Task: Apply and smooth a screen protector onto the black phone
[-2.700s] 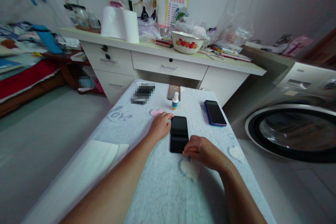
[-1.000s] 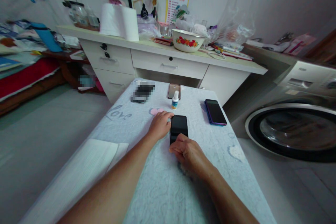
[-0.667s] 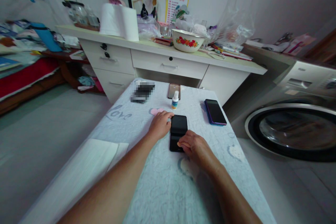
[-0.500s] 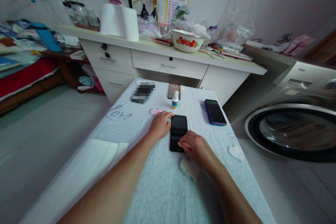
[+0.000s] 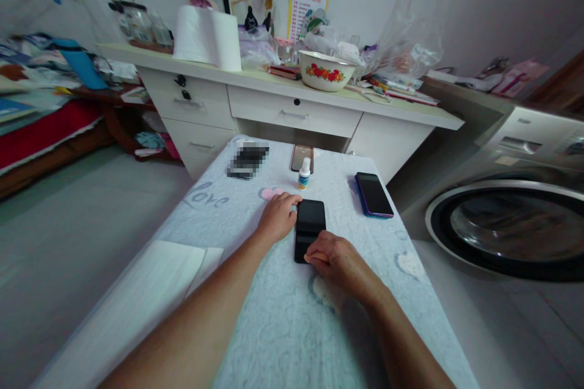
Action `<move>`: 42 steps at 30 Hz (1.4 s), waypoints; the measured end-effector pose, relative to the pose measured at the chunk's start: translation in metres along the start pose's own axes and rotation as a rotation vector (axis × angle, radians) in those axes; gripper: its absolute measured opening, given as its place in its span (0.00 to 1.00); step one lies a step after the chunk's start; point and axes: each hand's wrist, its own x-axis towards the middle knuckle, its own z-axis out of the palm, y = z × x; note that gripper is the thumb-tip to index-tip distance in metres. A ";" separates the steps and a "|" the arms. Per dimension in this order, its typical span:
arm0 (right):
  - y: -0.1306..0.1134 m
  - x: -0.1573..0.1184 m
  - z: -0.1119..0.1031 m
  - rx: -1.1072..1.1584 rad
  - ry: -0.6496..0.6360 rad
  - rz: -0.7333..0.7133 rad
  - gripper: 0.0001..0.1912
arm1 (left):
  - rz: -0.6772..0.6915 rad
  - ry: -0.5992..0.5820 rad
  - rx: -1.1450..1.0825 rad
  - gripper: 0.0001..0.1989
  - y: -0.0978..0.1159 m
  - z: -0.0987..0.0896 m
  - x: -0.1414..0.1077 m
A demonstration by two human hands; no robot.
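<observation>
A black smartphone [image 5: 311, 216] lies face up on the cloth-covered table. At its upper left edge, my left hand [image 5: 277, 216] rests with bent fingers, the fingertips against the corner and side, holding it. My right hand [image 5: 335, 257] is over the lower end of the screen, its fingers pinched together; a small orange-tan bit shows at the fingertips, too small to name. Just beyond the phone stands a small white spray bottle [image 5: 303, 175] with a blue and yellow label.
Farther back lies a brownish phone or case [image 5: 302, 157]. On the right is a dark phone [image 5: 375, 194] on a blue-purple layer; a pixelated item [image 5: 249, 160] is at the left. White sheets [image 5: 159, 276] lie on the left edge. A desk [image 5: 292, 110] and washing machine [image 5: 511, 219] stand around.
My right hand has slid slightly down and left across the screen, toward the phone's bottom edge. My left hand and the phone stay almost where they were.
</observation>
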 end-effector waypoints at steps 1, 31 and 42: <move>0.001 0.001 0.000 -0.011 0.012 0.008 0.06 | 0.000 0.001 0.000 0.20 0.000 0.000 0.000; 0.029 0.004 -0.004 -0.248 0.271 0.271 0.10 | 0.003 0.001 0.013 0.20 0.000 0.001 -0.001; 0.020 0.006 -0.005 -0.220 0.189 0.223 0.07 | 0.015 0.016 0.001 0.20 -0.001 0.001 0.000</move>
